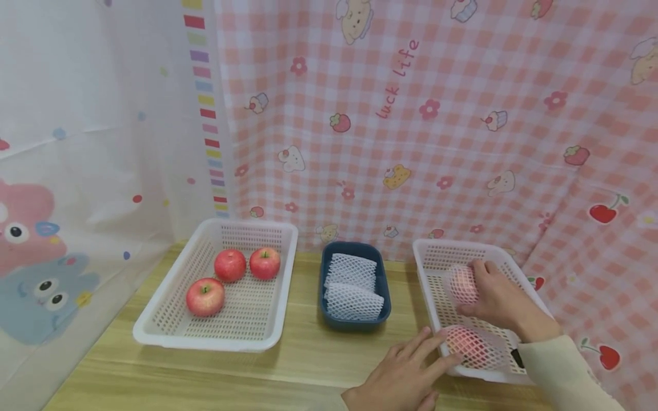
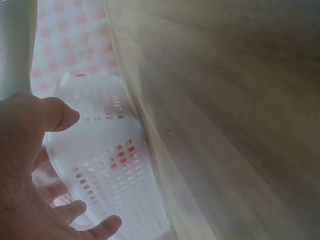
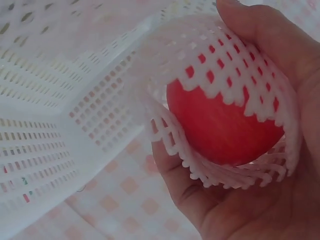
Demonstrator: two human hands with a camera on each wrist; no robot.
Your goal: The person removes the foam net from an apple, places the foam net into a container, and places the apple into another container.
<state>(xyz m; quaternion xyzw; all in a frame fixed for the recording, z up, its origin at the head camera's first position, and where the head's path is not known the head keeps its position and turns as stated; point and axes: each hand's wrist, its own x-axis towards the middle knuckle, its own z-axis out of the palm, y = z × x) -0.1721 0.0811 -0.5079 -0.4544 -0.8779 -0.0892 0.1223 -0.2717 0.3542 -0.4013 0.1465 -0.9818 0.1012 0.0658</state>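
Note:
My right hand (image 1: 496,297) grips an apple in a white foam net (image 1: 464,284) inside the right white basket (image 1: 429,279). The right wrist view shows red apple skin (image 3: 220,125) at the net's open end, with the fingers and thumb curled round the net. A second netted apple (image 1: 469,347) lies at the near end of that basket. Beside it, my left hand (image 1: 403,371) spreads its fingers over the basket's near left corner. Its fingertips reach the netted apple; whether they touch it I cannot tell. In the left wrist view, the left thumb and fingers stand apart beside the basket wall.
Three bare red apples (image 1: 205,297) lie in a white perforated basket (image 1: 280,319) at the left. Between the baskets, a dark blue tray (image 1: 354,325) holds folded white foam nets (image 1: 353,299). A checked curtain (image 1: 390,142) hangs behind the wooden table (image 1: 308,365).

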